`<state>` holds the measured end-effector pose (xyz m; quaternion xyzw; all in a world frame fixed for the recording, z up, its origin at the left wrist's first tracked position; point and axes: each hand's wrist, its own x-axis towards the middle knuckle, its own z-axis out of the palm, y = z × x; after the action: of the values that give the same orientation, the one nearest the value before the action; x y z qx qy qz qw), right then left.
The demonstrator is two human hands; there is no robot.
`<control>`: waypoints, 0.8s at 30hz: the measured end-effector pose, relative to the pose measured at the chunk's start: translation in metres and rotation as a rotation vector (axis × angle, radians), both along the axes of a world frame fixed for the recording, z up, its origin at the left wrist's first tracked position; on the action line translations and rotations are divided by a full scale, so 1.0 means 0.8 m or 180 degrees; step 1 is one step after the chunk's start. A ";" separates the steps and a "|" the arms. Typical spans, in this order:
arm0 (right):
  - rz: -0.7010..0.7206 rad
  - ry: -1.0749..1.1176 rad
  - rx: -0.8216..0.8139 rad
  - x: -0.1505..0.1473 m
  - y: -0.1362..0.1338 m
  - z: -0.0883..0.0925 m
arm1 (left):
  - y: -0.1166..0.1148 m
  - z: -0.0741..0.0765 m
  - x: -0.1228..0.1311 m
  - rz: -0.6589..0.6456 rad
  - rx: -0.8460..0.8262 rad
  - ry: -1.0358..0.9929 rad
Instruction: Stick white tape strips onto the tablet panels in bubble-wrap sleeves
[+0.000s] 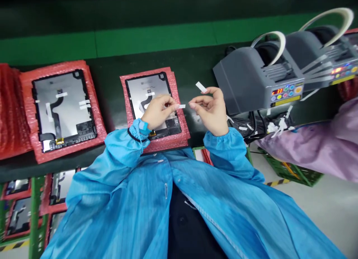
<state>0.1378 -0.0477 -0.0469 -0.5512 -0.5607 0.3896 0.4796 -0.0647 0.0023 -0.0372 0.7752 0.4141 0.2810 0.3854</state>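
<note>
My left hand [159,110] pinches a short white tape strip [182,106] between thumb and forefinger, above the right side of a tablet screen panel [139,90]. That panel lies back side up on red bubble wrap [179,91], and the hand hides part of it. To the right, my right hand [210,109] is curled, with another white tape strip [200,87] sticking up from its fingers. Its thumb and fingertip come close together near the left hand's strip, apart from it.
Another tablet panel [67,115] with white tape pieces lies on bubble wrap at left, beside stacked red wrap [11,113]. Grey tape dispensers [246,78] stand at right. A co-worker's purple sleeve [313,147] reaches in there. Green crates [35,214] with panels stand below the table.
</note>
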 end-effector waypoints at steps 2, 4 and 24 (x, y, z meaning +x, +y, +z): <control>0.0084 0.0103 -0.0051 -0.003 0.006 -0.004 | 0.000 -0.002 -0.002 0.0096 -0.0137 -0.0055; 0.0169 0.0181 -0.0113 -0.008 0.011 -0.007 | -0.001 -0.003 -0.003 0.0149 -0.0222 -0.0130; 0.0140 -0.0412 -0.0496 -0.026 0.068 -0.060 | 0.012 -0.039 0.011 0.0869 0.0310 0.1155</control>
<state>0.1172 0.0068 -0.0950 -0.5984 -0.5706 0.4059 0.3894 -0.0562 0.0121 -0.0685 0.7676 0.5635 0.2062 0.2253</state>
